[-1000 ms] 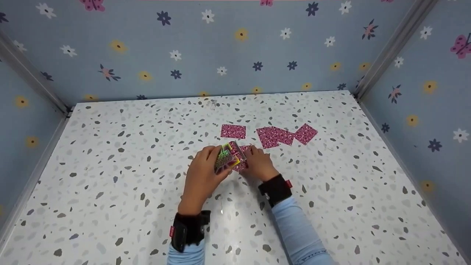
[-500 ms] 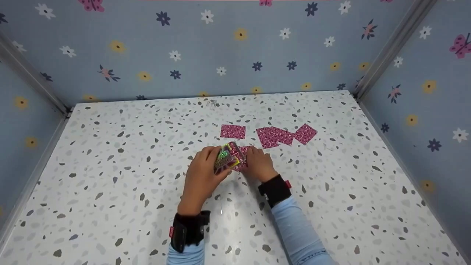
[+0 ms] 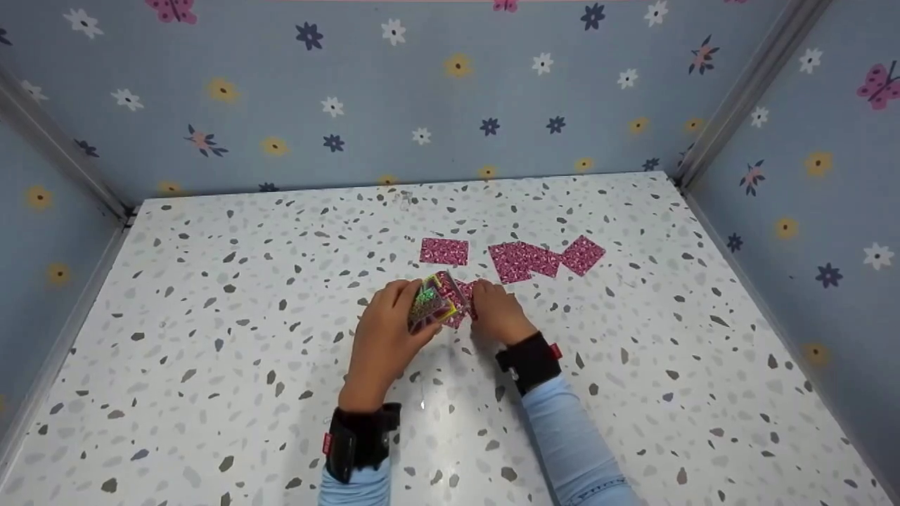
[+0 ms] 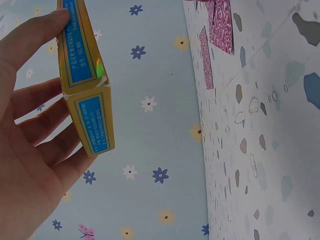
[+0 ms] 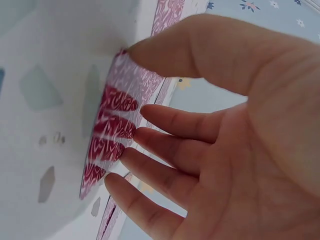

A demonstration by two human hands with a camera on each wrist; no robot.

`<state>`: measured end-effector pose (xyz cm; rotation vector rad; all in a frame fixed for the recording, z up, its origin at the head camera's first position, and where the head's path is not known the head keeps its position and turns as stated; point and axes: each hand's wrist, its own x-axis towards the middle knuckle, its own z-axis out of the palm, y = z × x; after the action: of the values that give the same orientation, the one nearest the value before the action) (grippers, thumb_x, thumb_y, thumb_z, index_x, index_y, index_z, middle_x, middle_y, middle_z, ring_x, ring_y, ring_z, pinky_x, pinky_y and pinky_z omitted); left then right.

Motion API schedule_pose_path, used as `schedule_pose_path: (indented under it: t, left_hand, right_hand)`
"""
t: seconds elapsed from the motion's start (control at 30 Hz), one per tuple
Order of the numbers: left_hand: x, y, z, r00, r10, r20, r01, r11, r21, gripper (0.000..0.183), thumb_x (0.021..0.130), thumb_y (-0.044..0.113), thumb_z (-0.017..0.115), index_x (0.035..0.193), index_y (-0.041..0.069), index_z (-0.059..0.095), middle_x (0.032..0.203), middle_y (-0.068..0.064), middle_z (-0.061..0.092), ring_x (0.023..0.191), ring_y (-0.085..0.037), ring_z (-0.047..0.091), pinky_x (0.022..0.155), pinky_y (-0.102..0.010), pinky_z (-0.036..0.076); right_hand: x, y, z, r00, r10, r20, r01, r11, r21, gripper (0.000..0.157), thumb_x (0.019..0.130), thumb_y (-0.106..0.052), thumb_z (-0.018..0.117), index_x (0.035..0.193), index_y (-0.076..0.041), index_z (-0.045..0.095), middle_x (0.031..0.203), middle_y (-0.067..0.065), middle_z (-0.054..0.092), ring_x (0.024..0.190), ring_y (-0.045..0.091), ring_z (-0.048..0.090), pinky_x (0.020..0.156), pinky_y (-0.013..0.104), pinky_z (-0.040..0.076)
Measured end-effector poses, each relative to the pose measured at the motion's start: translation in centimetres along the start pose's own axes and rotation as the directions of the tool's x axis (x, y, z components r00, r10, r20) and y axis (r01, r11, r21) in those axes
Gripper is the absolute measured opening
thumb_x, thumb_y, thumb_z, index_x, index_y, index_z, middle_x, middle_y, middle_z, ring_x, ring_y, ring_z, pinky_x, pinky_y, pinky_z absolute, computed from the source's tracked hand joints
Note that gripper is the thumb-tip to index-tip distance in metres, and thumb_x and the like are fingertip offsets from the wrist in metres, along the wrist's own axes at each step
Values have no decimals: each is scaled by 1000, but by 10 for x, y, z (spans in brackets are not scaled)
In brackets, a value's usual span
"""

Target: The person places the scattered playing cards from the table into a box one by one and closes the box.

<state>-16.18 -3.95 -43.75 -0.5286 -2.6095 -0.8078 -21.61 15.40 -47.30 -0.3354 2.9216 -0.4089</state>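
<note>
Plainly, the flower-patterned wall [image 3: 450, 91] stands well beyond the small box [image 3: 427, 303], and the speckled table [image 3: 246, 295] spreads on all sides of it. On the box's left, the left hand [image 3: 385, 327] grips it, thumb on one narrow side, fingers against the other. On the box's right, the right hand [image 3: 498, 313] has its fingers spread and only slightly bent, tips along the edge of a card [image 5: 112, 130] and thumb at its corner, with no firm grip to be seen. The box appears raised and tilted, shiny face upward, one edge towards the right hand; its long axis is foreshortened, but seems to follow the long blue panel seen from the left wrist. It is probably light, fairly stiff card that could crush under a hard squeeze, best held by the narrow sides. Beyond the box and to its right lie overlapping pink cards [image 3: 513, 261]; just beyond the box, a lone card [image 3: 444, 251] lies with its long axis left to right. The touched card, just right of the box, runs lengthwise from the thumb past the fingertips; thin, glossy and likely slippery, it should be easiest to take by an edge.
</note>
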Motion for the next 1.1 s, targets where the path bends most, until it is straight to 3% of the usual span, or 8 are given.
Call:
schedule_pose_path:
  t: [0.17, 0.37, 0.67, 0.93, 1.1]
  left_hand:
    - [-1, -1, 0, 1000, 8, -4, -8, 1000, 0, 65, 73, 36, 78, 126, 5, 56, 118, -11, 57, 105, -26, 56, 88, -39, 49]
    - [-1, -2, 1, 1000, 15, -7, -15, 1000, -1, 65, 73, 35, 78, 126, 5, 56, 117, -11, 58, 104, -26, 56, 88, -39, 49]
    - [-1, -1, 1, 1000, 3, -7, -3, 1000, -4, 65, 72, 35, 79, 126, 6, 56, 117, -11, 58, 104, -26, 56, 87, -39, 49]
    - [0, -1, 1, 1000, 8, -16, -8, 1000, -9, 64, 71, 32, 80, 125, 5, 57, 116, -11, 58, 102, -26, 57, 87, -39, 49]
    - [-1, 0, 1, 1000, 12, -11, -12, 1000, -2, 65, 72, 34, 79, 126, 5, 56, 116, -11, 58, 103, -26, 57, 87, -39, 49]
  right_hand:
    - [-1, 1, -1, 996, 7, -88, -2, 999, 50, 26, 79, -11, 70, 98, 3, 58, 112, 22, 56, 101, 37, 55, 81, 48, 49]
    - [-3, 0, 0, 991, 89, -101, -86, 996, 33, 28, 73, -18, 77, 87, -2, 58, 103, 20, 53, 96, 34, 51, 72, 46, 49]
    - [-2, -3, 0, 970, 232, -76, -233, 972, -1, 56, 73, -24, 78, 114, 6, 54, 113, 29, 53, 106, 43, 51, 85, 50, 47]
    - [1, 0, 0, 960, 280, -23, -280, 960, 29, 61, 75, -25, 75, 118, 9, 49, 114, 31, 53, 107, 43, 51, 90, 49, 45]
    - [0, -1, -1, 963, 267, -18, -267, 963, 23, 57, 74, -22, 74, 115, 10, 50, 112, 30, 54, 105, 42, 52, 89, 49, 46]
